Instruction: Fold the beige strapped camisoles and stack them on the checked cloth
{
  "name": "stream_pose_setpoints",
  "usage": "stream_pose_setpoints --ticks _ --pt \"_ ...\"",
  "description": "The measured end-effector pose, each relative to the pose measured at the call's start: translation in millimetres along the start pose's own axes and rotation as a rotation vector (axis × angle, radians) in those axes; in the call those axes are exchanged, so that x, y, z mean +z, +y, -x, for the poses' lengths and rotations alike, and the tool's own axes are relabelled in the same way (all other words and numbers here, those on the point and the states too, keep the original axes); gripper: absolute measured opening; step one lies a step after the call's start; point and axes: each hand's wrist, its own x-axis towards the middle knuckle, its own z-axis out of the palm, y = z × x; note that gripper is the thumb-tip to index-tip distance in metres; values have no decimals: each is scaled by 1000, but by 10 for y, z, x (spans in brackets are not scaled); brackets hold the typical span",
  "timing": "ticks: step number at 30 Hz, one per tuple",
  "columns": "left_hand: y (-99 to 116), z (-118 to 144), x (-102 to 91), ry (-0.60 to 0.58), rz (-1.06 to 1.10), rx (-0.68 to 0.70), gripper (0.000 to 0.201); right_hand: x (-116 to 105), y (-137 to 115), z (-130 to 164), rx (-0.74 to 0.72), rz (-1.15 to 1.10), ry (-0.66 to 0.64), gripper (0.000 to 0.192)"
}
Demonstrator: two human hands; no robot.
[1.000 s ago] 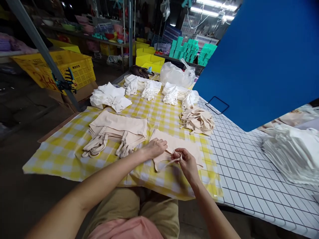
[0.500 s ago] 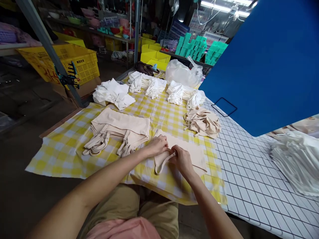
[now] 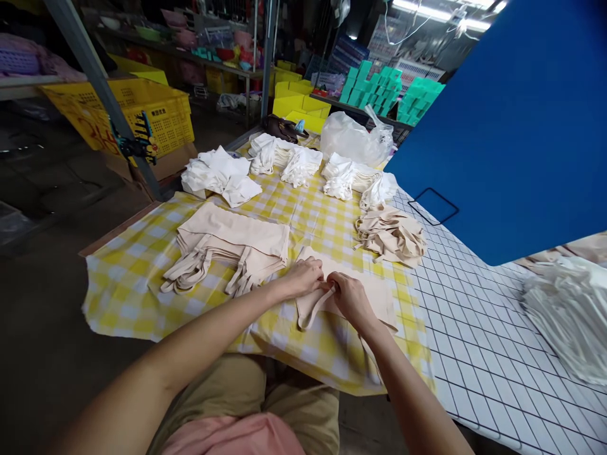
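Note:
A flat beige cloth bag (image 3: 374,292) lies on the yellow checked tablecloth (image 3: 128,278) in front of me. My left hand (image 3: 303,277) presses on its left end. My right hand (image 3: 348,297) pinches the bag's beige strap (image 3: 310,308), which loops toward me below both hands. To the left lies a neat stack of folded beige bags (image 3: 232,240) with their straps trailing. A crumpled heap of beige bags (image 3: 393,235) sits to the right behind my hands.
Piles of white bags (image 3: 220,174) line the cloth's far edge, with a clear plastic bag (image 3: 353,139) behind. A white grid-patterned table (image 3: 474,328) extends right, bearing a white stack (image 3: 569,309). A blue panel (image 3: 512,126) covers the upper right. Yellow crates (image 3: 142,117) stand at left.
My right hand has drawn the strap in toward my left hand, so both hands now meet on the bag. The view has shifted slightly.

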Motion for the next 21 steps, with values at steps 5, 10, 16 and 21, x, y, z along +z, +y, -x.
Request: stream_pose_setpoints --ticks 5,10,16,21 --pt "-20 -10 23 11 28 -7 22 -52 21 -51 -62 2 -42 26" --pt "-1 -13 2 -10 34 -49 19 -51 18 -79 -55 -19 -41 25" --pt "-27 -19 44 -17 41 -56 18 7 14 -69 -102 -59 2 24" --pt "-29 -12 41 -29 33 -49 13 60 -21 -83 -147 -30 30 24"
